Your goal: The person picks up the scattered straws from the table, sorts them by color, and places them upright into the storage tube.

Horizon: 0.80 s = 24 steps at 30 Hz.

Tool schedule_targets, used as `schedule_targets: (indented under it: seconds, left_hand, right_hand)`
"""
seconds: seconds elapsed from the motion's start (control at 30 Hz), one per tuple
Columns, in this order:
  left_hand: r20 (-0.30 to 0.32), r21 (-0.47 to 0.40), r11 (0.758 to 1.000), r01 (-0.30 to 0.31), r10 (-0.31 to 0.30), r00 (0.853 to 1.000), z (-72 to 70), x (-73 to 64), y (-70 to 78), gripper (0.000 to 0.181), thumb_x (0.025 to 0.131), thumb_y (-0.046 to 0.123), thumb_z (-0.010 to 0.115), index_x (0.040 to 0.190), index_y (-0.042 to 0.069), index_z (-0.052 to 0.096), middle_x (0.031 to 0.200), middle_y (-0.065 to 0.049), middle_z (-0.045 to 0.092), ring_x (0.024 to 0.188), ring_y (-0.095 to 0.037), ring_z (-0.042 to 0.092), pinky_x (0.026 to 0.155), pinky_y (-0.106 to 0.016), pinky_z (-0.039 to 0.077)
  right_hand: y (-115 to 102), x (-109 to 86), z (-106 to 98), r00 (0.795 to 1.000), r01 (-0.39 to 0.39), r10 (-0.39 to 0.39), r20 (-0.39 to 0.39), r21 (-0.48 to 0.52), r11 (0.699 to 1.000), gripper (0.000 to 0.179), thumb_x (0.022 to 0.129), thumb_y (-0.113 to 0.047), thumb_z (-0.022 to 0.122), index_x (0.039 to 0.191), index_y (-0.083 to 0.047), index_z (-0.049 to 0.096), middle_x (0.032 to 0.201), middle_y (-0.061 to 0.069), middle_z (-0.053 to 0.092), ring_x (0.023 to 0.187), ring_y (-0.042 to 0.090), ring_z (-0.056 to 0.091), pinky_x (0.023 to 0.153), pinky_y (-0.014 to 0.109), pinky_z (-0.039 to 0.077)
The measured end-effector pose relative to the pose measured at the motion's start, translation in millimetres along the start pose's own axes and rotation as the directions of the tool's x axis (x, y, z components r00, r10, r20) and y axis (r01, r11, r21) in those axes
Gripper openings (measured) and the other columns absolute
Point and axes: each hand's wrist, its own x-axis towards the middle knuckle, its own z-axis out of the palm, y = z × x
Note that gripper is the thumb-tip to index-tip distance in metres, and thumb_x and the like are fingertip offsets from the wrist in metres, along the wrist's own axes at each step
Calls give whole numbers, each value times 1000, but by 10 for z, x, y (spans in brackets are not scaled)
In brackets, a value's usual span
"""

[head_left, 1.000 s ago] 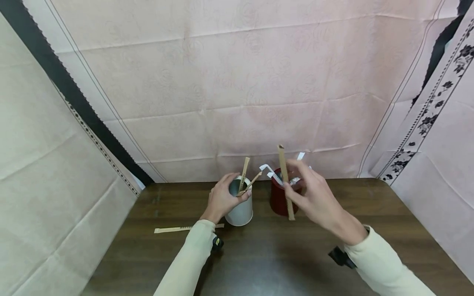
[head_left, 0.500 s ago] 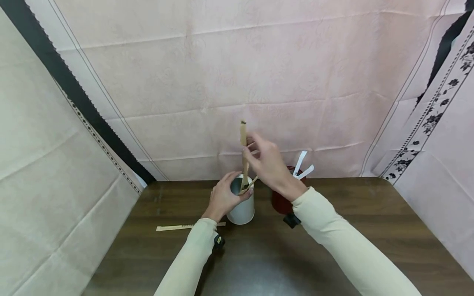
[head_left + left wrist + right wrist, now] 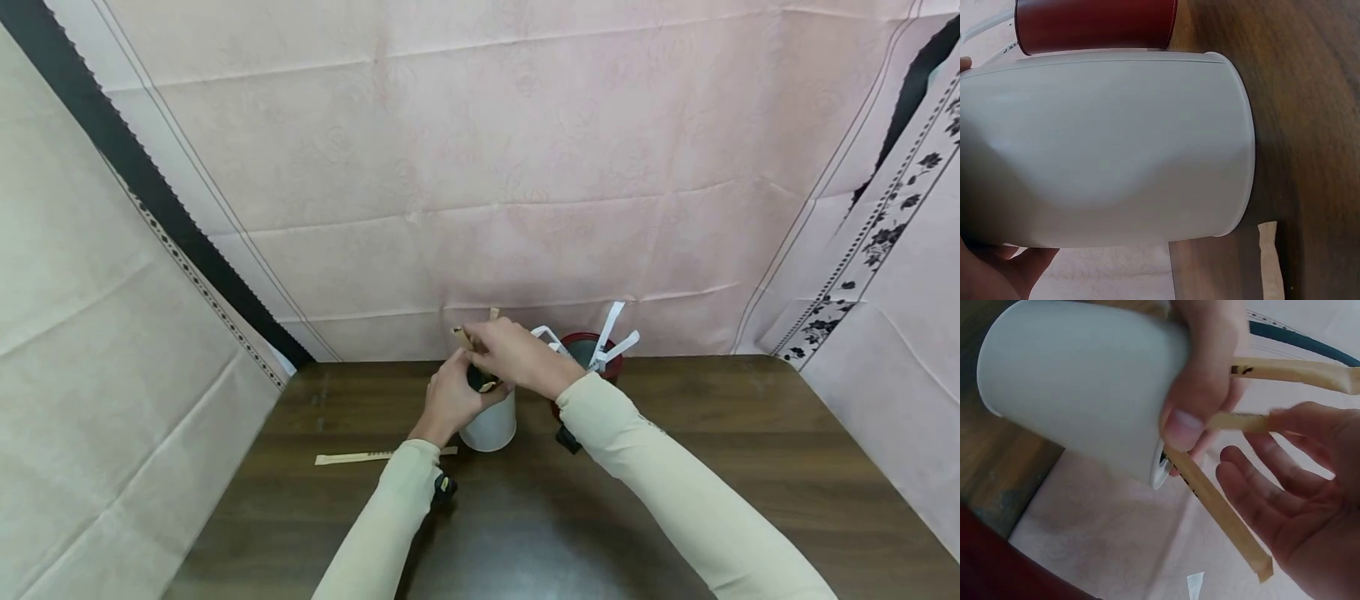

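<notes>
A white cup stands on the table, and my left hand grips it round the rim, with the thumb across its mouth. Slim brown paper packets with small dark print stick out of that mouth; two of them, an upper packet and a lower packet, slant apart in the right wrist view. Between these, my right hand pinches another brown paper packet above the cup. Its lower end is hidden behind the left hand.
Just right of the white cup is a dark red cup holding several white paper strips. Another brown paper packet lies on the wooden table, partly behind the left wrist. A pale cloth hangs behind the table.
My right hand has carried a brown paper packet leftward from the red cup to the white cup, then lowered it to the mouth. The left hand keeps holding the white cup.
</notes>
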Motion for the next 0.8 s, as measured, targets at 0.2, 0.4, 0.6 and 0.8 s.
schedule_targets:
  seconds: [0.2,0.4,0.6,0.8]
  left_hand:
    - [-12,3,1000,-11,11,1000,9,9,12,55,82,57,86,123,26,67,120,4,68,108,-29,69,88,-56,57]
    - [-27,-34,999,-4,3,1000,22,17,23,41,82,55,87,103,25,66,109,8,68,94,-24,69,80,-48,57]
    - [-29,18,999,-30,31,999,34,26,33,66,85,65,79,142,34,64,140,4,65,114,-28,70,87,-54,59]
    - [-17,61,997,-37,38,999,5,26,13,83,84,76,72,150,26,61,155,-4,56,132,-35,62,97,-61,55]
  right_hand:
    - [20,45,1,989,-52,59,133,-51,997,17,103,-9,67,88,-6,71,63,-4,51,57,9,48,55,24,42]
    - [-26,33,-58,988,-55,71,140,-110,992,15,104,-9,66,103,-9,81,86,0,71,67,11,59,63,27,52]
    - [-117,-161,-274,998,-27,24,-51,-52,998,17,106,-18,67,114,-10,79,108,3,78,92,13,72,81,33,61]
    - [-189,-650,-477,962,18,29,-270,170,985,10,105,-22,69,106,-16,77,97,-3,76,89,10,69,81,36,57]
